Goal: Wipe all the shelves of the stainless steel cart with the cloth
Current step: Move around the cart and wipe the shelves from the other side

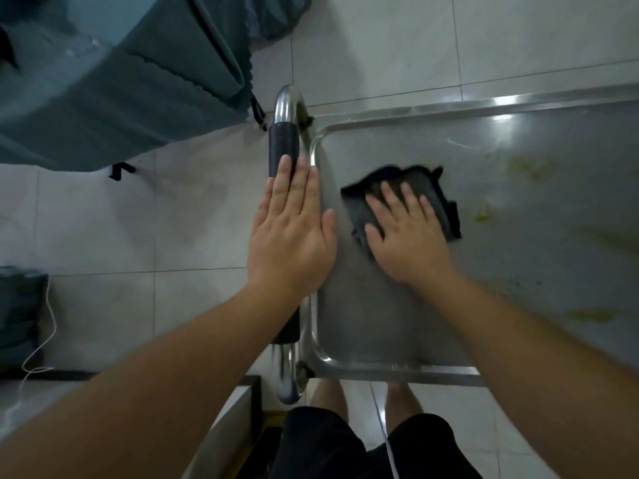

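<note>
Cart top shelf [518,243]: cloth [432,198] lying on it near its left end, right hand [408,243] lying flat on cloth. Handle [284,146] running along shelf's left edge, left hand [292,233] resting over it.

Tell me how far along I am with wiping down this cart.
Early, by the look of it. Nothing looks finished yet. In hand: your right hand presses the dark cloth flat on the top shelf near the handle end, while your left hand rests open over the cart handle. Left: yellowish stains further along that shelf remain, and any lower shelves are out of view.
</note>
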`<state>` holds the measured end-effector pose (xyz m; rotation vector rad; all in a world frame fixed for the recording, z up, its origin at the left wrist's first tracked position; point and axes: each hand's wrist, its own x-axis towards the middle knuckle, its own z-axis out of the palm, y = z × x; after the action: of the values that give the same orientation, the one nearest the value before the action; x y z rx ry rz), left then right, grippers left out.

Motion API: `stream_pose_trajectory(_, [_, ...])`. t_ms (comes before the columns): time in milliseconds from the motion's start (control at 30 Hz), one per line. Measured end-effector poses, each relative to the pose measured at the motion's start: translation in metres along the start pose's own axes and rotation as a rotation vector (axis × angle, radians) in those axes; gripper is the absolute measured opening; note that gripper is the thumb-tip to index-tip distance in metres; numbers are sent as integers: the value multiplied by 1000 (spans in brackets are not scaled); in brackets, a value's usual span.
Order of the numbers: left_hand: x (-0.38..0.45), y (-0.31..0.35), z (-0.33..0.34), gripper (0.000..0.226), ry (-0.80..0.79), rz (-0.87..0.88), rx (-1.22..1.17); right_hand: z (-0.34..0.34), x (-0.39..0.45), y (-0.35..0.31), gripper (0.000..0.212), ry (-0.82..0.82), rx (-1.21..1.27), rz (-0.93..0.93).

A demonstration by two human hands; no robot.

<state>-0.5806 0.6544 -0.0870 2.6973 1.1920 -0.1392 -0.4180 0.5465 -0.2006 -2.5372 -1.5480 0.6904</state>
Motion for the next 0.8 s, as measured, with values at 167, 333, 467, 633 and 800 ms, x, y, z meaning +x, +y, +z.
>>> stream_pose_trajectory(167, [1, 3, -2, 67, -8, -20, 42, -55, 122, 19, 67, -109, 1, 88])
stream_pose_trajectory(333, [1, 5, -5, 68, -19, -51, 16, -43, 79, 26, 69, -86, -21, 23])
stream_pose_trajectory(467, [0, 6, -8, 70, -27, -49, 41, -16, -32, 40, 65, -35, -11, -30])
stream_pose_trajectory(633, [0, 10, -8, 69, -34, -49, 57, 27, -201, 75, 62, -72, -86, -33])
stream_pose_trajectory(800, [-3, 4, -4, 69, -20, -15, 102, 26, -202, 91, 62, -132, -84, -6])
